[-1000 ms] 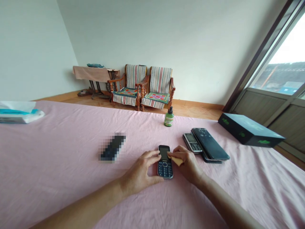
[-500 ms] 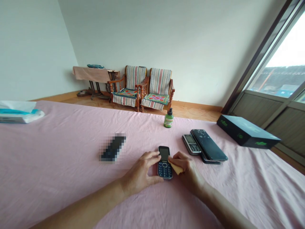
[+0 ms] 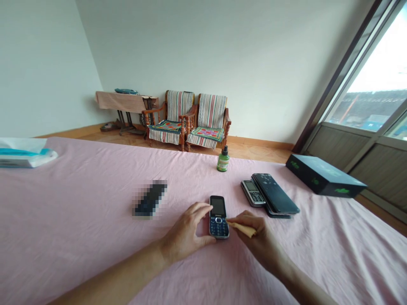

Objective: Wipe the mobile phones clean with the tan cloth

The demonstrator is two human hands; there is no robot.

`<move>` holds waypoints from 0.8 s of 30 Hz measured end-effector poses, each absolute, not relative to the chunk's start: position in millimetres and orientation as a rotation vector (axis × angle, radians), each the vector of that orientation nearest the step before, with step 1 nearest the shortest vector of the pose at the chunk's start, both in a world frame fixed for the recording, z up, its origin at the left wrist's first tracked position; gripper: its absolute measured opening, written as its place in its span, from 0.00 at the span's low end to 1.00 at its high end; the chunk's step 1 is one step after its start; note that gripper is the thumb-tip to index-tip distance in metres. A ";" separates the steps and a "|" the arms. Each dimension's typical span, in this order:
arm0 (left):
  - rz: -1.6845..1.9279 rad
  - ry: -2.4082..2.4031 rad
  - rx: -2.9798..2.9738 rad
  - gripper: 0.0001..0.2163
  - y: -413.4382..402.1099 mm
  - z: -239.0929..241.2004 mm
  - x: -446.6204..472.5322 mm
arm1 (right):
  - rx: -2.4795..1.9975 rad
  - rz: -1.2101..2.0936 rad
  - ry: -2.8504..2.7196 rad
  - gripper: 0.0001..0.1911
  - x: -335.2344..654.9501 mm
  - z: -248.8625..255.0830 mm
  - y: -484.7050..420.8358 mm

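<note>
A dark blue keypad phone [image 3: 219,217] lies face up on the pink sheet in front of me. My left hand [image 3: 187,228] steadies it from the left, fingertips at the upper left edge and thumb by the bottom corner. Pinched in my right hand [image 3: 256,235] is a folded yellow cloth [image 3: 244,228], its tip at the phone's right edge beside the keys. To the right sits a silver-edged keypad phone [image 3: 253,193] against a stack of dark smartphones [image 3: 275,194]. A blurred-out dark object [image 3: 150,199] lies to the left.
A green bottle [image 3: 223,161] with a black cap stands beyond the phone. At the right rests a black box [image 3: 326,176], and at the far left a tissue pack [image 3: 27,157]. Past the pink sheet [image 3: 95,178] are two wooden chairs [image 3: 208,120] and a cloth-covered table [image 3: 122,101].
My right hand has moved down along the phone's right edge, from beside the screen to beside the keys, with the cloth still pinched in it. My left hand stays at the phone.
</note>
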State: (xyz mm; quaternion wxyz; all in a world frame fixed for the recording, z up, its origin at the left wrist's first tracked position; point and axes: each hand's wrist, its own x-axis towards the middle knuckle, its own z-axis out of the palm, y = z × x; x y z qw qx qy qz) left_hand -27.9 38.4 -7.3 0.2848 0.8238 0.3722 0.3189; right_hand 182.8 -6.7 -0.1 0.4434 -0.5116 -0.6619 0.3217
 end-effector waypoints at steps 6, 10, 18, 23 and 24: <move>0.836 0.940 2.234 0.24 35.6 -2.4 -27.6 | -1.224 1.038 -1.321 0.17 173.3 -5.1 20.9; 0.842 0.938 2.255 0.23 36.6 -4.2 -28.8 | -1.264 0.995 -1.343 0.15 167.4 -3.2 24.4; 0.822 0.971 2.261 0.23 35.7 -5.2 -29.5 | -1.241 0.725 -1.817 0.11 181.3 -11.5 -0.3; 0.821 0.956 2.261 0.22 37.6 -7.7 -30.0 | -1.216 0.608 -2.002 0.14 177.8 -11.0 -4.9; 0.816 0.960 2.260 0.23 37.8 -8.2 -30.1 | -1.207 0.594 -2.013 0.15 176.2 -11.2 -4.7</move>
